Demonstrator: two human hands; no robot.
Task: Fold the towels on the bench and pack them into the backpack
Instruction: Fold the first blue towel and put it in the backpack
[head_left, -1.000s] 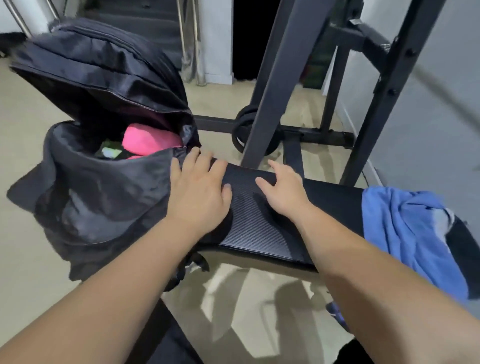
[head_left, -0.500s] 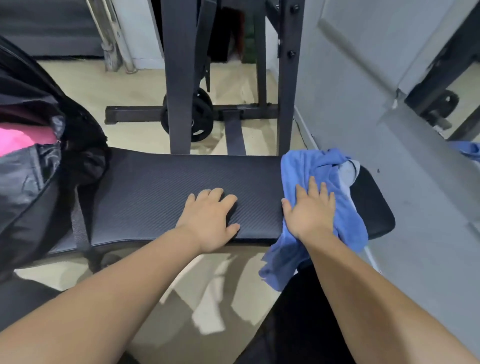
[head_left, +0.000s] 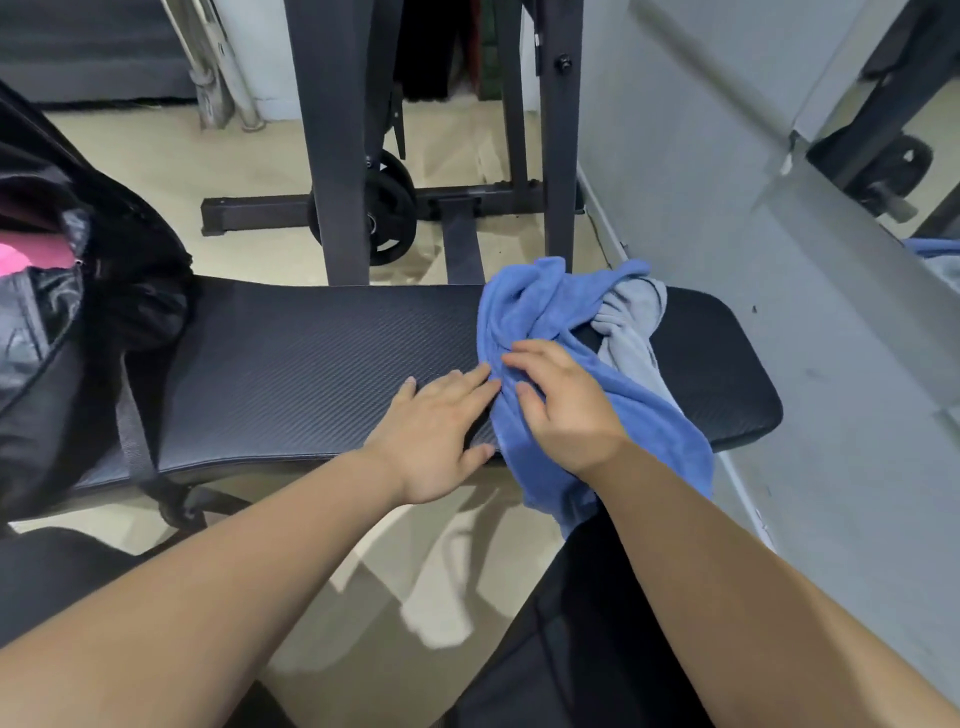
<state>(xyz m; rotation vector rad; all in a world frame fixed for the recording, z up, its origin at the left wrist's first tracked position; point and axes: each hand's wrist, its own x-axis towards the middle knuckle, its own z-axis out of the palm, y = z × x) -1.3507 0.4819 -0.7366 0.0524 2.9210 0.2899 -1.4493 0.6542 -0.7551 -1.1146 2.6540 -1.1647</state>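
Blue towel (head_left: 540, 306) lies crumpled on the right part of a black padded bench (head_left: 311, 374), bunched into soft folds on top, with its near portion spilling over the front edge of the seat and hanging down toward the person's lap. A grey towel (head_left: 631, 332) lies tangled with it on the far right side, partly under the blue cloth. The left hand (head_left: 436, 426) rests flat on the bench pad, palm down, fingers straight and slightly spread, the fingertips reaching the left edge of the blue towel. The right hand (head_left: 571, 410) lies on top of the blue towel just beside the left one, fingers bent loosely toward the left, thumb apart from them; whether it is pinching a fold or only pressing the cloth cannot be told. Both bare forearms stretch in from the bottom of the view. A black backpack (head_left: 52, 364) stands at the left end of the bench, its top open, with something pink (head_left: 15, 257) showing inside. Behind the bench rise the dark metal uprights of a rack (head_left: 332, 156), with a black weight plate (head_left: 389, 213) near their base on a beige floor. A grey wall (head_left: 727, 208) runs along the right side.
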